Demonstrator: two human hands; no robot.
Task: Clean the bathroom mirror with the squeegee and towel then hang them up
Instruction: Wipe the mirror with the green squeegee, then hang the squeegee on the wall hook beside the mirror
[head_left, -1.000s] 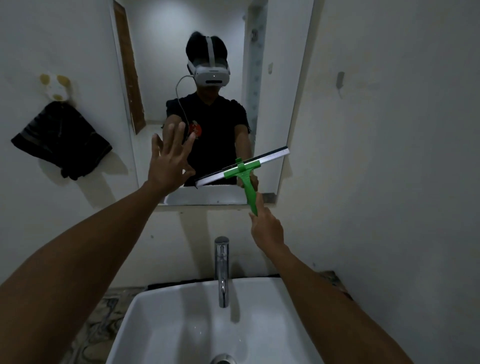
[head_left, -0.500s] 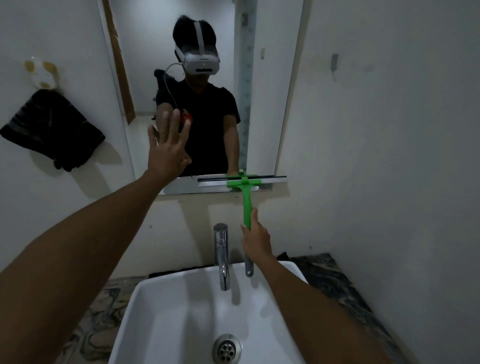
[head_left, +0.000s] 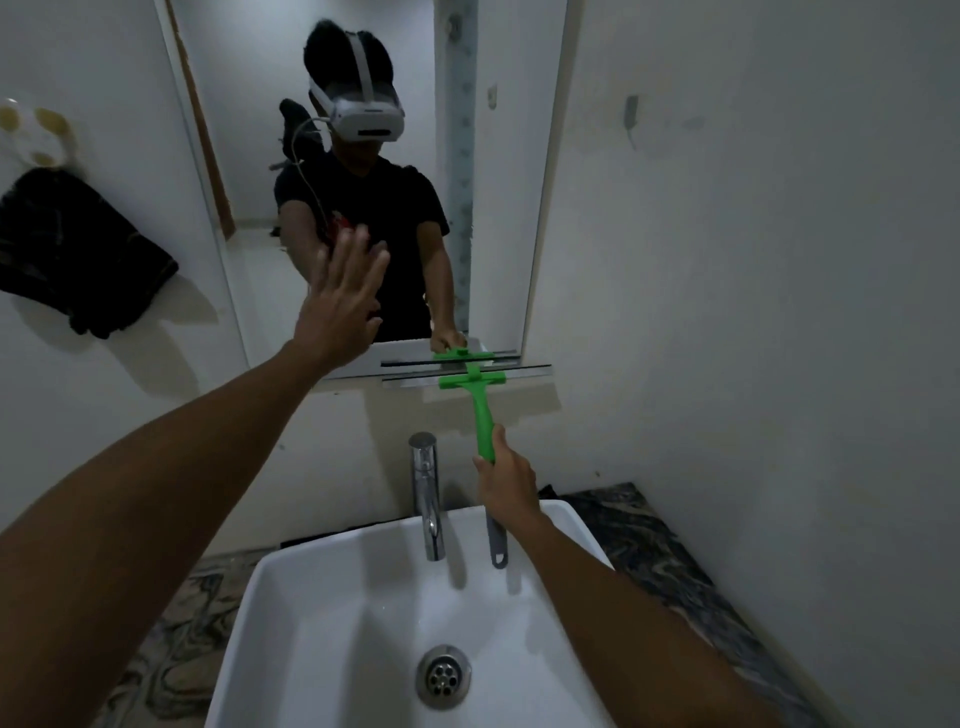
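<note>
The wall mirror (head_left: 498, 218) hangs above the sink and reflects a person in a headset. My right hand (head_left: 503, 480) grips the green handle of the squeegee (head_left: 480, 400); its blade lies level along the mirror's bottom edge, at the right. My left hand (head_left: 340, 306) is open, fingers spread, with its palm flat on or just in front of the lower left of the glass. A dark towel (head_left: 72, 254) hangs from a white wall hook (head_left: 34, 135) left of the mirror.
A white basin (head_left: 363, 613) with a chrome tap (head_left: 427, 493) sits directly below my arms on a marbled counter (head_left: 670, 551). The right wall stands close by, carrying a small grey hook (head_left: 631, 111).
The squeegee went from tilted on the lower glass down to level at the mirror's bottom edge. My right hand dropped with it. My left hand stayed spread at the glass.
</note>
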